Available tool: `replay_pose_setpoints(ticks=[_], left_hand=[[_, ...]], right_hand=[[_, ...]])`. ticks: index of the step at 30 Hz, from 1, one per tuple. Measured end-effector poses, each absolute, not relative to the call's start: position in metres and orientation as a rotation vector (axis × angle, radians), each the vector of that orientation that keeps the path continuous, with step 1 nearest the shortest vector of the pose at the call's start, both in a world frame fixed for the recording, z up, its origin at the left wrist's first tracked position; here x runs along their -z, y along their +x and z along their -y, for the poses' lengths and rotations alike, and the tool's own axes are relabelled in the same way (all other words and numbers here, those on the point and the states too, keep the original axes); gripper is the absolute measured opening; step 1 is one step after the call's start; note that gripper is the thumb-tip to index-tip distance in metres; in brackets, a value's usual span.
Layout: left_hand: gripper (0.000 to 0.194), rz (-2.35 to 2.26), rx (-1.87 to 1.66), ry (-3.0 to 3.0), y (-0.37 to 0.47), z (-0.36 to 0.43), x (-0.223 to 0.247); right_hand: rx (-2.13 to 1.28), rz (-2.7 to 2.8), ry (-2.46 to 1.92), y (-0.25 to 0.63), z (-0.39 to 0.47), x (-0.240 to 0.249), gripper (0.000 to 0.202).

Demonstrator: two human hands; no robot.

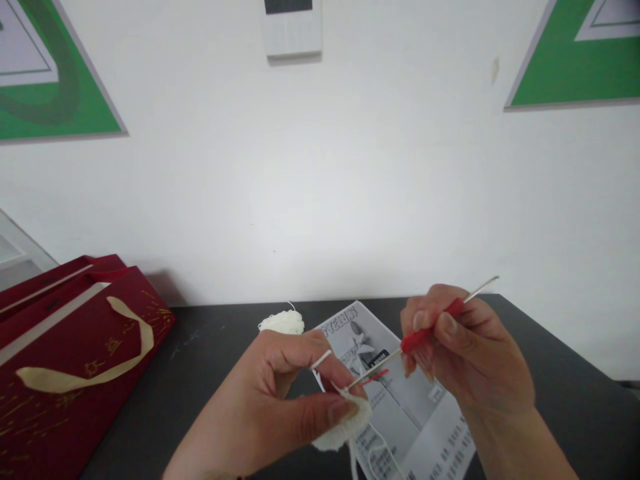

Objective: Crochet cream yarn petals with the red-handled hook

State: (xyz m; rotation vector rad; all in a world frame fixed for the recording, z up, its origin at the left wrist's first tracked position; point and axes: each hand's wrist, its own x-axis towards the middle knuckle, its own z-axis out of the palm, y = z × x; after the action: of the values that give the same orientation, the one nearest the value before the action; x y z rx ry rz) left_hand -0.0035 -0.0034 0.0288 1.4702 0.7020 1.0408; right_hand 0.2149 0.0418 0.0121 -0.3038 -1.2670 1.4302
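Pinched between the thumb and fingers of my left hand (280, 393) is a small white crochet piece (343, 430). A strand of white yarn loops over that hand's index finger, and loose strands hang below the piece. My right hand (465, 353) is closed around the red grip of a double-ended metal crochet hook (433, 325). One end of the hook meets the upper edge of the white piece beside my left fingertips; the other points up to the right. Whether the tip is inside a stitch is too small to tell.
A ball of white yarn (283, 322) sits behind my left hand on the dark table (200, 373). Under my hands lies a printed sheet (425, 433), with a small red stick-like item (376, 377) over it. Dark red gift bags (100, 360) stand at the left. A white wall (320, 187) rises behind.
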Motion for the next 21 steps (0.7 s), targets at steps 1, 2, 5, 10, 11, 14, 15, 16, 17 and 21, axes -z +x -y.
replay_pose_setpoints(ticks=[1,2,5,10,11,14,15,16,17,21], left_hand=[[0.003,-0.705,-1.049,1.473,-0.0036,0.0038,-0.029],[0.004,-0.706,-1.052,1.475,-0.004,0.004,-0.029],[0.005,-0.684,-1.046,1.476,-0.0056,0.0035,-0.0284],[0.008,-0.678,-1.036,1.452,-0.0077,0.0033,-0.0274],[0.008,-0.682,-1.035,1.452,-0.0081,0.0036,-0.0273],[0.006,-0.709,-1.027,1.465,-0.0096,0.0045,-0.0274],[0.006,-0.719,-1.022,1.47,-0.0102,0.0048,-0.0275],[0.006,-0.728,-1.018,1.472,-0.0107,0.005,-0.0277],[0.006,-0.735,-1.013,1.475,-0.0112,0.0052,-0.0277],[0.007,-0.744,-1.0,1.487,-0.0112,0.0066,-0.0264]], right_hand=[[-1.431,1.257,-0.312,0.2143,-0.0418,-0.0114,0.011],[-1.435,1.25,-0.322,0.2136,-0.0419,-0.0109,0.011],[-1.444,1.247,-0.337,0.2118,-0.0428,-0.0099,0.013],[-1.453,1.273,-0.34,0.2114,-0.0446,-0.0088,0.013],[-1.453,1.278,-0.343,0.2116,-0.0445,-0.0086,0.014],[-1.466,1.293,-0.344,0.2124,-0.0436,-0.0085,0.013],[-1.471,1.296,-0.342,0.2126,-0.0432,-0.0088,0.012],[-1.471,1.299,-0.343,0.2128,-0.0428,-0.0092,0.011],[-1.47,1.302,-0.345,0.213,-0.0425,-0.0098,0.011],[-1.444,1.308,-0.325,0.2131,-0.0413,-0.0144,0.01]])
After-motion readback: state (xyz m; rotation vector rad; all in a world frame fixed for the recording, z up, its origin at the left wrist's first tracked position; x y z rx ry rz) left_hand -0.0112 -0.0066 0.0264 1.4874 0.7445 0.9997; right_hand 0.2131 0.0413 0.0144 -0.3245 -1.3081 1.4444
